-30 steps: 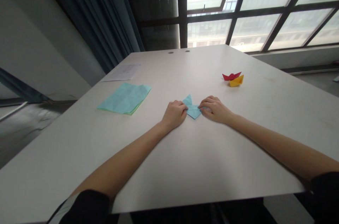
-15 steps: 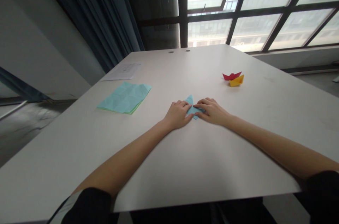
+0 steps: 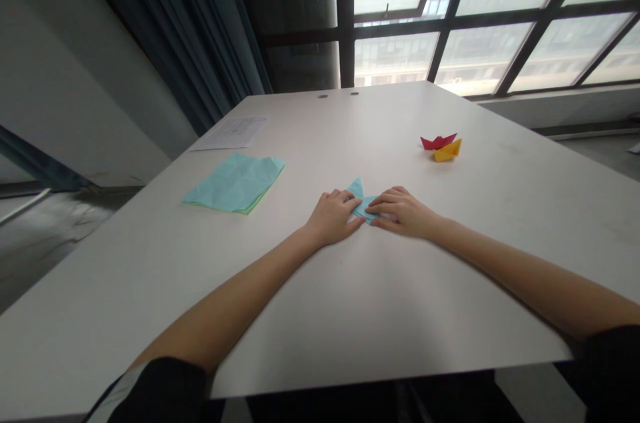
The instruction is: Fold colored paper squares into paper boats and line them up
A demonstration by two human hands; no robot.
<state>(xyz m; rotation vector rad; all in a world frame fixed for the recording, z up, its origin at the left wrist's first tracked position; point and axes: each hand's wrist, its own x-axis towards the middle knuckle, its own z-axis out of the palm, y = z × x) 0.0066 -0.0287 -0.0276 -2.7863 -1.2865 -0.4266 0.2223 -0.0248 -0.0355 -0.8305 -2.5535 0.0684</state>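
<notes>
A small folded piece of light blue paper (image 3: 357, 187) lies on the white table between my hands, with one pointed corner sticking up away from me. My left hand (image 3: 332, 217) grips its left side, thumb at the near edge and fingers on top. On the right side, my right hand (image 3: 404, 213) holds the paper between thumb and fingers. Both hands cover much of the paper, so its full shape is hidden.
Creased light blue and green sheets (image 3: 237, 183) lie stacked at the left, with a printed white sheet (image 3: 231, 133) behind them. A red paper boat (image 3: 439, 141) and a yellow paper boat (image 3: 448, 151) stand at the right on the white table (image 3: 320, 316).
The fingers of my right hand have shifted slightly on the folded paper, and its pointed corner has tilted a little to the left. My left hand has hardly moved.
</notes>
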